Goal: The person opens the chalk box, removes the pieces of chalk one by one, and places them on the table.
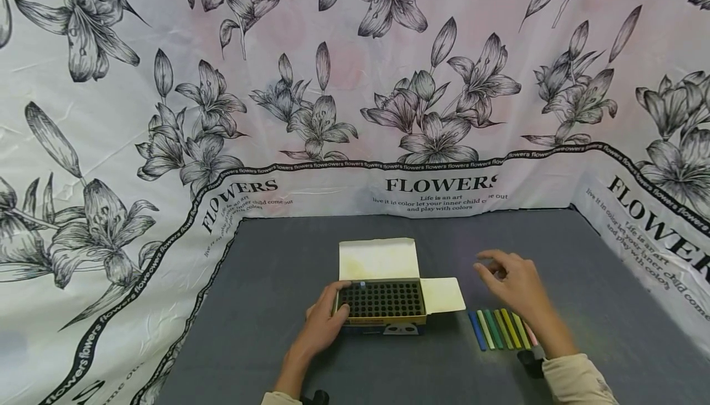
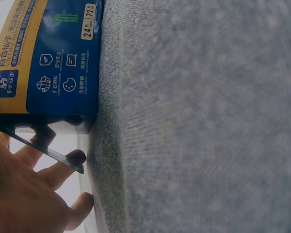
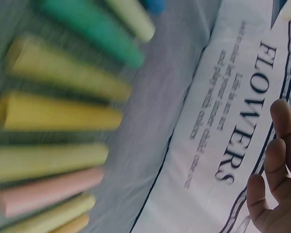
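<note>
My left hand (image 1: 323,317) grips the left end of a chalk box (image 1: 383,320), thumb at the near corner and a finger along the far edge. The box has a blue and yellow printed side (image 2: 63,63) and a black tray of round holes. One light-blue chalk end (image 1: 363,284) shows in the back row. In the left wrist view, a side flap hangs in front of my fingers. My right hand (image 1: 513,278) is raised behind a row of chalk sticks (image 1: 503,329), its fingers loosely bent and holding nothing. The sticks are blue, green, yellow and pink.
The box's cream lid (image 1: 379,259) stands up at the back, and a side flap (image 1: 444,294) sticks out right. A grey cloth (image 1: 266,269) covers the table. Around it hangs a white flower-printed sheet (image 1: 327,189). A wrist camera (image 1: 530,363) sits beside the chalk row.
</note>
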`<action>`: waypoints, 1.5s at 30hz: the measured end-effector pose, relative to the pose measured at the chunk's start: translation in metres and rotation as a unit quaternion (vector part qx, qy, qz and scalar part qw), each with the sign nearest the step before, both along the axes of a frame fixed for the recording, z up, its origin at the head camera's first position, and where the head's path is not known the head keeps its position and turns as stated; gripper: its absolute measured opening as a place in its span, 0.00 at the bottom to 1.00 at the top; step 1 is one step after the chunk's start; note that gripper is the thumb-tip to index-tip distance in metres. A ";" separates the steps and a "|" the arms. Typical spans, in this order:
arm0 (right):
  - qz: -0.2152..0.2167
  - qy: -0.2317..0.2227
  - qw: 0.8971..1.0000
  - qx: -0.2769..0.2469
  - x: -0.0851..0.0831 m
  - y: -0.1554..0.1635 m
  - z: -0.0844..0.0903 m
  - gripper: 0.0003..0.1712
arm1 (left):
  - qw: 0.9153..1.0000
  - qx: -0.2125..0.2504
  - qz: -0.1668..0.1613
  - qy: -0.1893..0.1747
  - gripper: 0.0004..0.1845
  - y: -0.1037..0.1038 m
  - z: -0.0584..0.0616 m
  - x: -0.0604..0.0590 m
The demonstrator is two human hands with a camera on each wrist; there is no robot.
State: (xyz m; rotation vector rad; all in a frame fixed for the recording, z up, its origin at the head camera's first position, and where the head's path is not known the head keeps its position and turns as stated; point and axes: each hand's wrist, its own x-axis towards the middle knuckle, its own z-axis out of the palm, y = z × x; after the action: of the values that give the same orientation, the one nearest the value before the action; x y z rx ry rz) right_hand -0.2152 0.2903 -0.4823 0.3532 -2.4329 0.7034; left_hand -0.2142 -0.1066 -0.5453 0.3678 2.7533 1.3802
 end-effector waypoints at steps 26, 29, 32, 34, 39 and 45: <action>0.060 -0.007 0.998 -0.030 -0.015 -0.093 -0.012 0.14 | 1.000 0.003 0.001 0.000 0.24 0.002 0.001 -0.002; 0.066 -0.001 0.997 -0.030 -0.013 -0.102 -0.014 0.13 | 1.000 0.002 0.001 -0.003 0.24 0.002 0.001 -0.002; 0.072 0.002 0.997 -0.033 -0.012 -0.111 -0.015 0.13 | 1.000 0.004 -0.001 -0.004 0.24 0.001 0.001 -0.002; 0.073 -0.001 0.997 -0.034 -0.011 -0.117 -0.016 0.13 | 1.000 0.004 -0.002 -0.005 0.23 0.001 0.000 -0.002; 0.074 -0.003 0.997 -0.034 -0.011 -0.134 -0.018 0.13 | 1.000 0.006 -0.002 -0.005 0.23 0.001 0.001 -0.001; 0.056 -0.017 0.998 -0.023 -0.009 -0.158 -0.024 0.13 | 1.000 0.011 0.001 -0.012 0.24 0.001 0.001 0.000</action>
State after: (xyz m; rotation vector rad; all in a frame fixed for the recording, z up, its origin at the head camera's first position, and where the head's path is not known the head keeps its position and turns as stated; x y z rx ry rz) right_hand -0.2238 0.1324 -0.5065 0.4655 -2.4383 0.8188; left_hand -0.2137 -0.1058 -0.5441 0.3483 2.7222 1.4063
